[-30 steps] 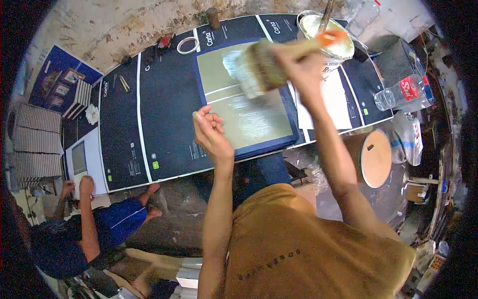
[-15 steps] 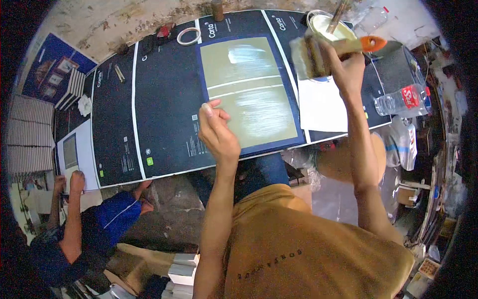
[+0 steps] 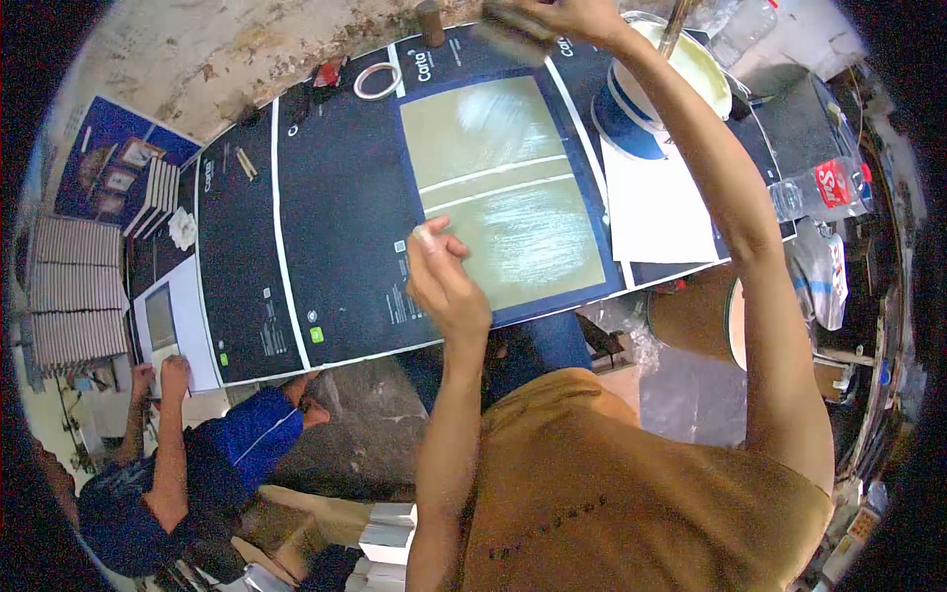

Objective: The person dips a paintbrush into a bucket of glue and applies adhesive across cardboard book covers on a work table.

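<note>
Grasps brush in R hand, just beyond far edge of blue-bordered panel, streaked w/ shiny white. Holds nothing in L hand, w/ fingers half-curled at panel's left edge; can't tell if touching. Can read "Carta" on black tabletop. Has at right pail and bottle w/ red label, unclear after "S".

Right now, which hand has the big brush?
The right hand, at the picture's top, grips the brush; the left hand, by the tan boards, looks empty.
</note>
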Tool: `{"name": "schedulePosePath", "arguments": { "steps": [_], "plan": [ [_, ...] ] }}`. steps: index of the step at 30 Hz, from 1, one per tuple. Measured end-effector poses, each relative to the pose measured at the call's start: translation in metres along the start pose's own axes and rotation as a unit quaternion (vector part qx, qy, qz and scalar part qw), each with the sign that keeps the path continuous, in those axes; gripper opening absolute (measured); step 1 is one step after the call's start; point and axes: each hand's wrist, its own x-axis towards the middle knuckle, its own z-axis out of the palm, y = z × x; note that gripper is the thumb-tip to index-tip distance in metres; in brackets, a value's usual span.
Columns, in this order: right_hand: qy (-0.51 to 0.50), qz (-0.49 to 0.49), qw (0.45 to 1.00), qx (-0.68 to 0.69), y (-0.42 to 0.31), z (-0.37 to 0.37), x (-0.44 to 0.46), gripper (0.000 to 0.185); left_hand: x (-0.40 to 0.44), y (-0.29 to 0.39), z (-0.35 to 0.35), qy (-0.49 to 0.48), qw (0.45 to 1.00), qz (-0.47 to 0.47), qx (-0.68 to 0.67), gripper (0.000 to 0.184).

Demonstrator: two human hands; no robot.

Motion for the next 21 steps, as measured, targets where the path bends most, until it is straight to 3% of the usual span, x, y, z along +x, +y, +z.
{"name": "schedulePosePath", "arguments": {
  "steps": [3, 4, 7, 8, 9, 11, 13, 14, 15, 17, 18, 21],
  "plan": [
    [-0.088, -0.117, 0.958, 0.247, -0.007, 0.011, -0.026, 0.032, -0.001, 0.005, 0.0, -0.009, 1.0, -0.003, 0.012, 0.044],
    [-0.145, -0.131, 0.943, 0.269, -0.002, 0.02, -0.033, 0.028, 0.0, 0.002, -0.001, -0.011, 1.0, 0.001, 0.013, 0.044],
    [-0.134, -0.015, 0.99, 0.032, 0.036, 0.01, -0.022, 0.025, -0.002, -0.001, -0.003, -0.01, 1.0, 0.004, 0.019, 0.044],
    [-0.154, 0.01, 0.988, 0.01, 0.04, -0.005, -0.017, 0.025, -0.001, 0.0, -0.002, -0.008, 1.0, 0.007, 0.019, 0.044],
    [-0.169, 0.015, 0.981, 0.097, 0.032, -0.014, -0.019, 0.029, -0.001, 0.001, -0.003, -0.008, 1.0, -0.005, 0.02, 0.044],
    [0.019, -0.045, 0.996, 0.073, 0.03, -0.01, -0.035, 0.034, -0.001, 0.003, -0.002, -0.01, 0.999, -0.026, 0.017, 0.044],
    [-0.141, -0.077, 0.96, 0.229, 0.011, -0.012, -0.064, 0.035, -0.002, 0.001, -0.001, -0.014, 1.0, -0.012, 0.016, 0.044],
    [-0.2, -0.109, 0.946, 0.229, 0.008, -0.006, -0.069, 0.036, -0.002, 0.0, 0.0, -0.018, 1.0, -0.004, 0.016, 0.045],
    [-0.211, -0.125, 0.968, 0.05, 0.013, -0.002, -0.066, 0.037, -0.001, 0.0, 0.001, -0.02, 1.0, 0.001, 0.018, 0.045],
    [-0.171, -0.038, 0.985, -0.006, 0.04, 0.01, -0.047, 0.039, -0.002, 0.0, -0.001, -0.024, 0.999, 0.01, 0.023, 0.045],
    [-0.101, -0.05, 0.994, -0.014, 0.055, 0.009, -0.024, 0.034, -0.002, 0.0, -0.001, -0.025, 0.999, 0.009, 0.021, 0.045],
    [-0.094, -0.017, 0.995, -0.027, 0.029, -0.015, -0.003, 0.028, -0.002, -0.001, -0.001, -0.023, 1.0, 0.001, 0.022, 0.046]
  ]
}}
